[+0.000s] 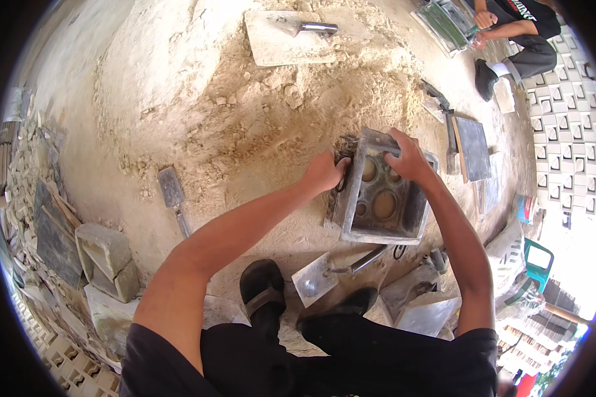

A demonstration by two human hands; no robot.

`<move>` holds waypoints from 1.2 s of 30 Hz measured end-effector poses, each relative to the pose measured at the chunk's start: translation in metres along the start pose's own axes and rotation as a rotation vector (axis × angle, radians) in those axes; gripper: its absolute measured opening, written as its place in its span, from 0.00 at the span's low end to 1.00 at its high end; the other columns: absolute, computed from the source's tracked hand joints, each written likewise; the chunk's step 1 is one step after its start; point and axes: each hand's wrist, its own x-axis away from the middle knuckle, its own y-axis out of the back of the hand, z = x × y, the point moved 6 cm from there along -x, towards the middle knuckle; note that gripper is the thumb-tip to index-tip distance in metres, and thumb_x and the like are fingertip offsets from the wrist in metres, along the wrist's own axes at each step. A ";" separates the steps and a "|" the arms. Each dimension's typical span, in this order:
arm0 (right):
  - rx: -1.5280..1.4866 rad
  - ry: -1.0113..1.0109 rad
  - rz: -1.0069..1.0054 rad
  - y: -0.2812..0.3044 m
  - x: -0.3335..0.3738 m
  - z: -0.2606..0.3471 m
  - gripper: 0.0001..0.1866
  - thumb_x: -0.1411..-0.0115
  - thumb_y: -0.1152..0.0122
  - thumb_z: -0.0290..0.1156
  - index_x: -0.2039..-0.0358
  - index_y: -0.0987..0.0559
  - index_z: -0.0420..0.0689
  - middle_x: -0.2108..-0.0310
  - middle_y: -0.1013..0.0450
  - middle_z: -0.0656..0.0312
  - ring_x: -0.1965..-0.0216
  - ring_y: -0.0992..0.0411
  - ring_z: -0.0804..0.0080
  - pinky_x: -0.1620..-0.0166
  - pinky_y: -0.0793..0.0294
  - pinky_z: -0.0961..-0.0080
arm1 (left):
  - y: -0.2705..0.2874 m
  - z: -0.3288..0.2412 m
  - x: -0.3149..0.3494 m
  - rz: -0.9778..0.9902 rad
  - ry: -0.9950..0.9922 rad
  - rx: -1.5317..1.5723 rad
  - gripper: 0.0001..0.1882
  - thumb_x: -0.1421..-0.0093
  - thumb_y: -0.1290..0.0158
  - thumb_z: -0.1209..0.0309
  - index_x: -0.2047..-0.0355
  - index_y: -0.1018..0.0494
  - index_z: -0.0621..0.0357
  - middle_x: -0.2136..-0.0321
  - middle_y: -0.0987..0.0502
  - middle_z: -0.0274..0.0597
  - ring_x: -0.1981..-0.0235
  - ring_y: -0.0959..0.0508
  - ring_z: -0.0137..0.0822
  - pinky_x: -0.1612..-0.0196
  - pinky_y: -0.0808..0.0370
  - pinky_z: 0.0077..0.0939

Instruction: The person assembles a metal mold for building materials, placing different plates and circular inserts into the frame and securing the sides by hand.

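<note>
A grey metal box mould with round shapes on its inner floor sits tilted on the sandy ground in front of me. My left hand is closed at its far left corner, round a dark fitting on the side. My right hand grips the far wall, thumb inside and fingers over the rim. Just nearer than the mould lies a flat metal trowel with its handle pointing right. Sand or powder partly covers the mould's inside.
A heap of pale loose powder lies beyond my hands, with a board and another trowel on it. A small spade lies left; hollow blocks stand nearby. A dark panel leans right. A co-worker handles another mould.
</note>
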 end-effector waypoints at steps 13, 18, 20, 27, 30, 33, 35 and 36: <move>-0.015 -0.064 0.080 -0.002 -0.001 0.005 0.31 0.53 0.39 0.35 0.48 0.31 0.36 0.55 0.28 0.46 0.49 0.32 0.50 0.40 0.43 0.56 | 0.085 -0.012 -0.030 0.162 -0.022 0.086 0.17 0.44 0.39 0.71 0.56 0.27 0.63 0.64 0.21 0.45 0.66 0.20 0.31 0.68 0.20 0.25; 0.028 0.003 -0.023 -0.002 0.004 -0.005 0.31 0.53 0.39 0.36 0.49 0.31 0.36 0.56 0.29 0.46 0.49 0.33 0.50 0.41 0.44 0.55 | 0.075 -0.053 -0.026 0.162 -0.289 -0.493 0.21 0.47 0.35 0.63 0.57 0.26 0.61 0.63 0.21 0.47 0.60 0.21 0.39 0.57 0.23 0.34; 0.025 0.003 -0.015 -0.003 0.002 -0.004 0.31 0.54 0.39 0.36 0.49 0.31 0.36 0.56 0.29 0.47 0.49 0.33 0.50 0.41 0.44 0.55 | 0.065 -0.049 -0.027 0.189 -0.336 -0.562 0.23 0.48 0.35 0.61 0.57 0.26 0.60 0.62 0.21 0.47 0.58 0.21 0.41 0.54 0.26 0.36; 0.040 0.013 -0.021 -0.004 0.001 0.001 0.30 0.55 0.38 0.35 0.51 0.31 0.37 0.57 0.29 0.48 0.51 0.32 0.50 0.44 0.42 0.56 | 0.058 -0.035 -0.022 0.166 -0.356 -0.417 0.20 0.44 0.41 0.61 0.52 0.28 0.51 0.60 0.21 0.46 0.60 0.20 0.43 0.54 0.25 0.37; 0.044 0.031 -0.051 -0.003 0.002 0.001 0.30 0.55 0.37 0.35 0.51 0.31 0.37 0.57 0.29 0.48 0.52 0.32 0.50 0.45 0.41 0.56 | 0.056 -0.038 -0.019 0.174 -0.333 -0.523 0.23 0.42 0.44 0.56 0.47 0.30 0.46 0.57 0.21 0.46 0.60 0.20 0.45 0.54 0.23 0.39; 0.061 0.028 -0.067 -0.004 0.005 -0.002 0.31 0.55 0.37 0.35 0.49 0.32 0.37 0.56 0.29 0.47 0.51 0.32 0.51 0.44 0.42 0.57 | 0.052 -0.048 -0.010 0.121 -0.354 -0.617 0.25 0.41 0.45 0.54 0.46 0.31 0.47 0.56 0.22 0.47 0.58 0.21 0.45 0.56 0.22 0.40; 0.066 0.022 -0.057 -0.004 0.004 -0.002 0.32 0.54 0.37 0.35 0.48 0.32 0.36 0.55 0.29 0.47 0.50 0.32 0.51 0.43 0.42 0.57 | 0.052 -0.054 -0.006 0.077 -0.422 -0.664 0.25 0.41 0.46 0.53 0.46 0.32 0.47 0.54 0.23 0.48 0.56 0.21 0.44 0.58 0.22 0.39; 0.067 0.014 -0.042 -0.004 0.004 -0.002 0.33 0.54 0.37 0.35 0.48 0.32 0.36 0.54 0.29 0.47 0.49 0.33 0.51 0.42 0.43 0.57 | 0.053 -0.057 -0.006 0.039 -0.446 -0.660 0.23 0.42 0.45 0.55 0.49 0.30 0.48 0.58 0.22 0.46 0.58 0.21 0.43 0.58 0.22 0.39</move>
